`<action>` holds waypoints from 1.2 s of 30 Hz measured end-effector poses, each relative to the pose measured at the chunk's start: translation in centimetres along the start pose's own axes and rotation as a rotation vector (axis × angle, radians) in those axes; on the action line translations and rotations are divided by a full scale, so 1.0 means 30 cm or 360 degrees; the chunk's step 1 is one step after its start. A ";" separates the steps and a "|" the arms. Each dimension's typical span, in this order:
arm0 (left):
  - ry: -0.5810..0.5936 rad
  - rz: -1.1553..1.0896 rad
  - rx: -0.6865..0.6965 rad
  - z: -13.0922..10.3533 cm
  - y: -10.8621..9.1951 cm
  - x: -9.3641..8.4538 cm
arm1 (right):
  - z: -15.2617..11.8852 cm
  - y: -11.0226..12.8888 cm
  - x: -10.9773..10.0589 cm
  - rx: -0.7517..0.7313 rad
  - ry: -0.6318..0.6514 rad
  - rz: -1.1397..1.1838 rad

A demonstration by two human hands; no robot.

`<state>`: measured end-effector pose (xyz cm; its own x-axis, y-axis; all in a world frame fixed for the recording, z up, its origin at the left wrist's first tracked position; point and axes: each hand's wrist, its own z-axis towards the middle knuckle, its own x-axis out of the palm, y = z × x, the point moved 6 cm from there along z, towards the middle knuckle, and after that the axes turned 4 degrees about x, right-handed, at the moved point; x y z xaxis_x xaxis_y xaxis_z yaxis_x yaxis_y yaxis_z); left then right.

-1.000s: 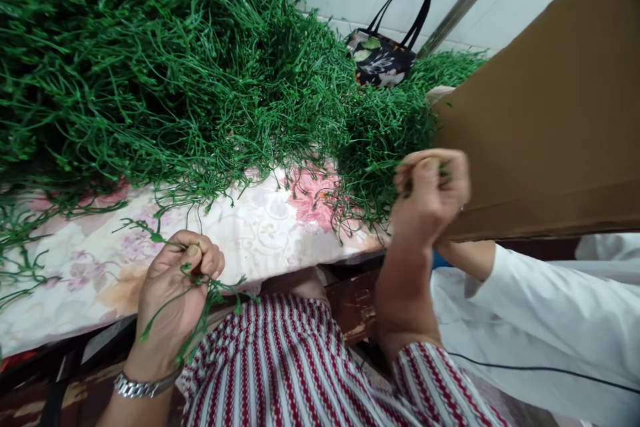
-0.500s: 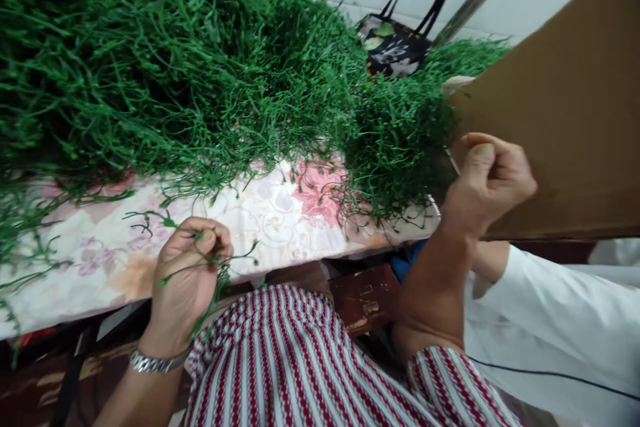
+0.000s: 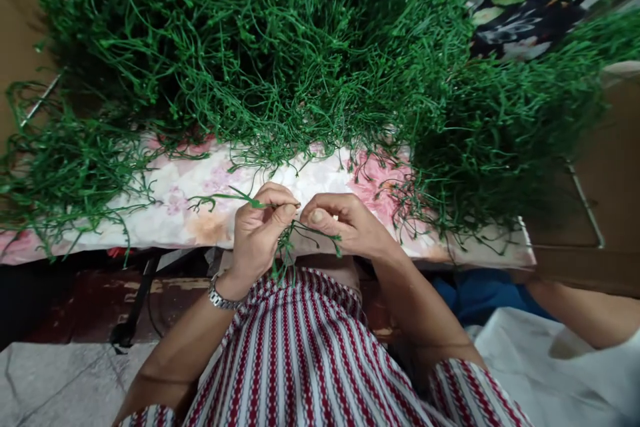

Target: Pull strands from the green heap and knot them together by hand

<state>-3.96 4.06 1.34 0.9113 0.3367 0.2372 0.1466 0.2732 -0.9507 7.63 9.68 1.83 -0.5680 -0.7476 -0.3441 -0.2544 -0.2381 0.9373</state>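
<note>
At lower centre, the left hand (image 3: pixel 257 237) is pinching green stems (image 3: pixel 286 250); the right hand (image 3: pixel 345 223) is curling beside it, its grip seemingly unclear. Loose pinching could be risking stems slipping onto the striped clothing (image 3: pixel 305 347) below.

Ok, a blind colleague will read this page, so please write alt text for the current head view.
Two bare hands, left and right, meet over a striped garment, the left pinching thin green stems. Beyond, a large green heap covers much of a floral cloth, with a dark patterned bag at upper right.
</note>
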 end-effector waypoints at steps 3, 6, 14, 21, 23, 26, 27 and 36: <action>0.0001 0.0133 0.0075 -0.005 -0.004 -0.007 | 0.000 0.006 0.038 -0.0027 0.0200 -0.0014; -0.0034 0.0087 0.0069 -0.009 0.007 -0.021 | -0.006 0.015 0.050 -0.0121 0.0149 -0.0153; 0.0009 0.0144 0.0088 -0.027 -0.022 -0.067 | -0.040 0.082 0.025 -0.0658 -0.0480 -0.1086; -0.0098 0.0478 0.0242 -0.012 -0.096 -0.136 | -0.050 0.154 -0.026 -0.0811 -0.0760 -0.1533; -0.0030 0.0588 0.0235 -0.013 -0.114 -0.150 | -0.049 0.184 -0.052 -0.0883 -0.0861 -0.1605; 0.0236 0.0826 0.0155 -0.035 -0.126 -0.158 | -0.048 0.227 -0.090 -0.1001 -0.0989 -0.1695; 0.0341 0.0899 0.0143 -0.049 -0.129 -0.158 | -0.047 0.238 -0.102 -0.1032 -0.1031 -0.1719; 0.1601 0.0734 0.0009 -0.230 -0.153 -0.076 | -0.014 0.190 -0.095 -0.1026 -0.1024 -0.1835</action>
<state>-4.05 -4.19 3.78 0.7753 -0.4782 -0.4127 -0.2871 0.3151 -0.9046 8.12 10.19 8.16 -0.5842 0.4019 -0.7051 -0.5114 -0.8569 -0.0648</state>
